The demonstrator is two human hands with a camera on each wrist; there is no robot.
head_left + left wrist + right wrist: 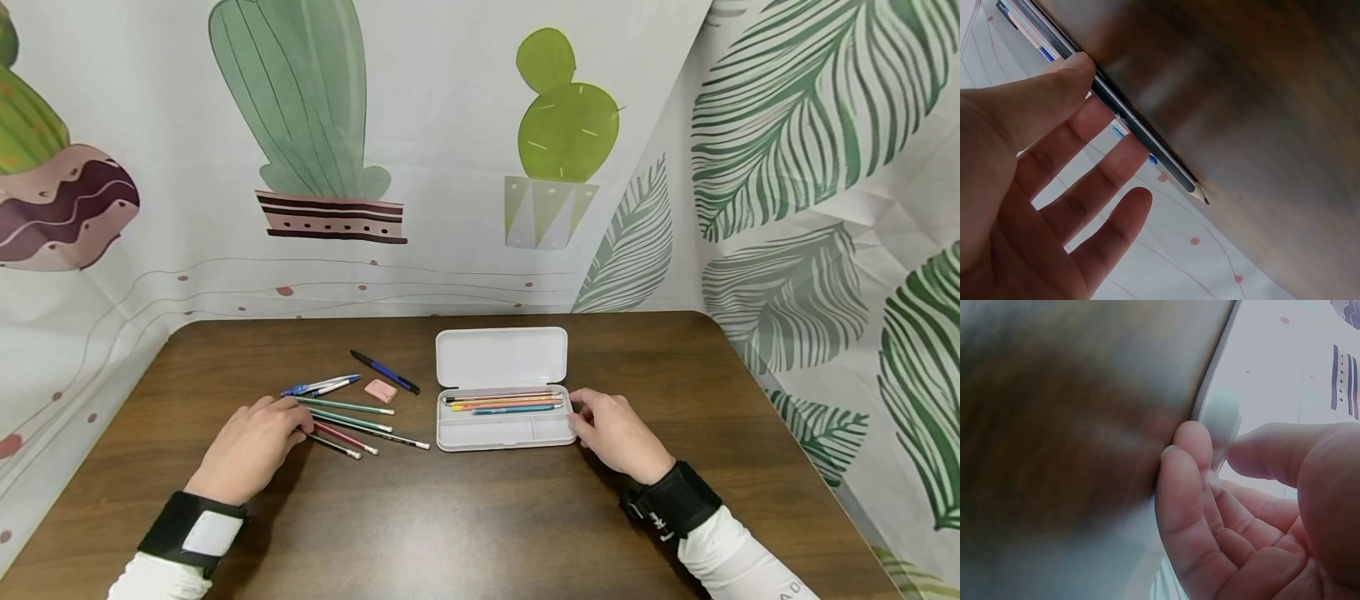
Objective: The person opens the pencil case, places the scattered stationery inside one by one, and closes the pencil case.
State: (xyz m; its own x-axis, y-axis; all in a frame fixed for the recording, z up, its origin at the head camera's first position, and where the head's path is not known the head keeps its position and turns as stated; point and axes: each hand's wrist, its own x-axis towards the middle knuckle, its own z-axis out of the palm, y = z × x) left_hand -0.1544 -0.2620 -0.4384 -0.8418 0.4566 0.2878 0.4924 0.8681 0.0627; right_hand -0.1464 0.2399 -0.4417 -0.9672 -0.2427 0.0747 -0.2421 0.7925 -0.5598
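Observation:
My left hand is at the left ends of several loose pencils. In the left wrist view, its thumb and index finger pinch a black pencil, sharpened tip pointing down right; the other fingers are spread. Beside it lie a red pencil, green pencils and a dark patterned pencil. A white pencil case stands with its lid raised, and several coloured pencils lie in its back compartment. My right hand grips the case's right edge between thumb and curled fingers.
Behind the loose pencils lie a pink eraser, a blue and black pen and blue and white pens. The brown wooden table meets a hanging cloth printed with cacti and leaves.

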